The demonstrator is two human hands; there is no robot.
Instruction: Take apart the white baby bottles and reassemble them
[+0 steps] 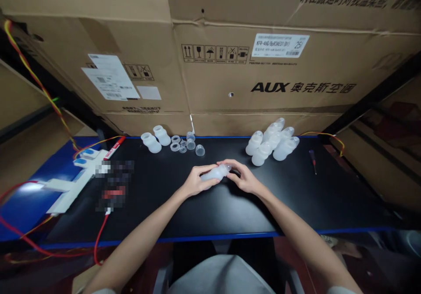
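Observation:
A frosted white baby bottle (212, 174) lies tilted above the table's middle, its clear domed end towards the right. My left hand (194, 182) is wrapped around the body of it, thumb along the near side. At the domed end, the fingers of my right hand (242, 176) close on the clear cap (227, 168). Beyond my left hand, two bottles without tops (151, 143) stand near several loose parts: clear rings (175, 147), a teat (183, 148) and domed caps (200, 150). Several capped bottles (260, 154) are grouped beyond my right hand.
A large cardboard box (210, 79) walls off the back of the black table (158, 210). To the right lies a small screwdriver (312, 161). On the left are a white power strip (74, 182), a red marker (114, 148), a blurred-out object and red and yellow cables.

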